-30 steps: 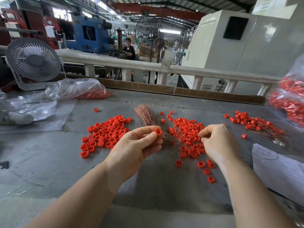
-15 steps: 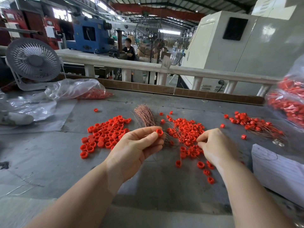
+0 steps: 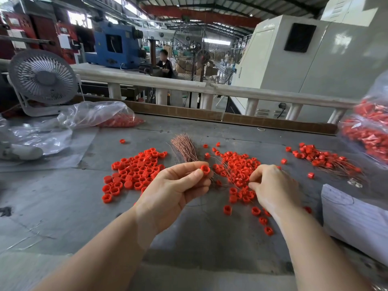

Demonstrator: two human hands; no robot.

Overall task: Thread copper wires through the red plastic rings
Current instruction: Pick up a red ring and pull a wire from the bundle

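Observation:
My left hand (image 3: 174, 190) pinches a red plastic ring (image 3: 205, 169) between thumb and forefinger and also holds a bundle of copper wires (image 3: 184, 147) that fans out behind it. My right hand (image 3: 273, 189) is down on the middle pile of red rings (image 3: 237, 166), fingertips pinched together among rings and thin wires; what they grip is too small to tell. A second pile of loose rings (image 3: 136, 171) lies to the left. Rings threaded on wires (image 3: 323, 159) lie at the right.
A grey table (image 3: 63, 202) carries everything. A desk fan (image 3: 43, 79) and clear plastic bags (image 3: 92, 114) sit at the back left. Bags of red parts (image 3: 369, 133) stand at the right edge, with white paper (image 3: 354, 215) in front of them. A rail (image 3: 231, 90) runs behind.
My right hand has moved down and left from in front of me onto the middle pile of rings. My left hand has kept still with the ring and wires.

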